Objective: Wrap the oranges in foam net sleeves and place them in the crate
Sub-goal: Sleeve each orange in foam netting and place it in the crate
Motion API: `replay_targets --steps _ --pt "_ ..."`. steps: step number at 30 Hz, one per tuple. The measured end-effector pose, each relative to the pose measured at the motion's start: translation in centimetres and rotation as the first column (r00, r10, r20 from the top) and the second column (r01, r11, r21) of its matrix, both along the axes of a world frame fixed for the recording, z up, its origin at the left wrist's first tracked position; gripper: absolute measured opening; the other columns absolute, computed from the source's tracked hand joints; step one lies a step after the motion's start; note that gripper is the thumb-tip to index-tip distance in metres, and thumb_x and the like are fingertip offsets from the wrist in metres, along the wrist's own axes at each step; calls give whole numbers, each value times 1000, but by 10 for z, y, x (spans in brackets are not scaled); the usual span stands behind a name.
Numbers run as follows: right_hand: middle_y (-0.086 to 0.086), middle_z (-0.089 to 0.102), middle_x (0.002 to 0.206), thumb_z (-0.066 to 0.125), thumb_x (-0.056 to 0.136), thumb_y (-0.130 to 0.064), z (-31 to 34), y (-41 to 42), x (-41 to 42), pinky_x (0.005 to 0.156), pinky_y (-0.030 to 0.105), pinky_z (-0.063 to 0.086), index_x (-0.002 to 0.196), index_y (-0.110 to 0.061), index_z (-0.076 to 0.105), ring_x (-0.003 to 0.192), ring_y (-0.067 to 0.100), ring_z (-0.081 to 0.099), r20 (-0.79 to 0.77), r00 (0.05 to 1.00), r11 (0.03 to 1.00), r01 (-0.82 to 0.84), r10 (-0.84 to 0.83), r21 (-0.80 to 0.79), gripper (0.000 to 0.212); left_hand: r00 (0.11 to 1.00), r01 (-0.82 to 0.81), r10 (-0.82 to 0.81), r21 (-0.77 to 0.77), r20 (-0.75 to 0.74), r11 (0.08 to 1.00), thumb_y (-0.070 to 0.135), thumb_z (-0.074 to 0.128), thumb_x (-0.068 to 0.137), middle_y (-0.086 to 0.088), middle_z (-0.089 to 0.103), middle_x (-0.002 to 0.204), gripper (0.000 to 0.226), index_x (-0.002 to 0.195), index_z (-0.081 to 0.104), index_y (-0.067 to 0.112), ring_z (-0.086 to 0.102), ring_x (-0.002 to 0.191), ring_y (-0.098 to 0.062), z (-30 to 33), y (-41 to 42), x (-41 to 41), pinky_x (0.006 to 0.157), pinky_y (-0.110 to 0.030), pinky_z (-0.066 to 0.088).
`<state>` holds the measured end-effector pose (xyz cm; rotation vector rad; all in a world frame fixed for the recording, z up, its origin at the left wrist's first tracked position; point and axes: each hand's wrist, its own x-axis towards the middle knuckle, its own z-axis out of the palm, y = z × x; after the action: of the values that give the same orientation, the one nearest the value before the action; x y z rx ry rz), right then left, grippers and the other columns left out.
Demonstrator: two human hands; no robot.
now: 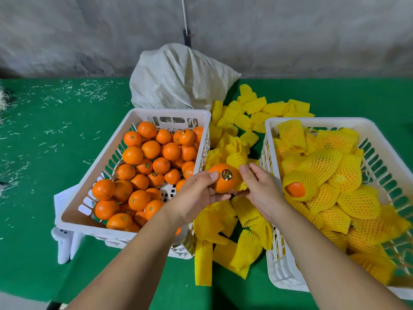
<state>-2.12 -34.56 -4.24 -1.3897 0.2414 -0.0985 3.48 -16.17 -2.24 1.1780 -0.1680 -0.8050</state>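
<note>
I grip the orange [223,178] with my left hand [196,193] above the gap between the two crates; my right hand [260,189] pinches a foam sleeve [241,185] beside it. I should stretch the sleeve mouth wide, then push the fruit fully inside

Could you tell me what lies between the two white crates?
In the head view, loose yellow sleeves cover the green table between the left crate and right crate; both hands hold an orange above them.

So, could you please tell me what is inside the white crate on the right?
The right crate holds oranges wrapped in yellow foam net sleeves; one shows bare peel at its open end. The lower layers and the crate floor are covered.
</note>
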Motion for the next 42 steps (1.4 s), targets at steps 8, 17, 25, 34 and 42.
replay_targets --steps 8,17,25,34,42 --pt "-3 73 114 63 98 -46 -4 -3 1 84 40 61 100 -37 76 110 15 70 7 999 996 -45 45 79 16 994 -101 99 -47 -54 994 40 62 90 -12 77 115 56 131 58 2 75 105 -30 -1 -5 -4 88 -37 63" --pt "0 72 87 76 90 -37 -13 -5 7 83 53 60 84 -27 68 89 27 70 3 969 924 237 -247 -299 14 997 8 -9 16 72 1000 48 85 75 -10 72 129 79 139 59 10 69 120 -27 -1 -4 -6 96 -38 59" --pt "-6 74 95 69 98 -22 -18 -6 11 88 48 60 94 -28 69 94 13 71 2 978 923 196 -207 -331 7 985 17 -40 140 166 990 35 77 94 -8 60 146 55 140 61 11 68 123 -26 -6 -8 -8 99 -41 59" --pt "-6 74 90 59 92 -30 -15 -5 0 66 33 56 105 -39 75 79 14 67 166 972 937 206 -164 -282 22 972 -144 118 117 205 983 37 76 91 6 47 144 73 155 41 34 67 120 -18 -9 -15 -7 94 -39 62" --pt "-10 66 90 56 92 -23 -13 3 -3 66 20 47 100 -36 67 79 6 62 299 948 861 242 -111 -448 18 939 20 -97 230 329 973 19 74 96 -1 60 135 76 156 32 40 67 119 -21 -13 -6 -3 103 -40 57"
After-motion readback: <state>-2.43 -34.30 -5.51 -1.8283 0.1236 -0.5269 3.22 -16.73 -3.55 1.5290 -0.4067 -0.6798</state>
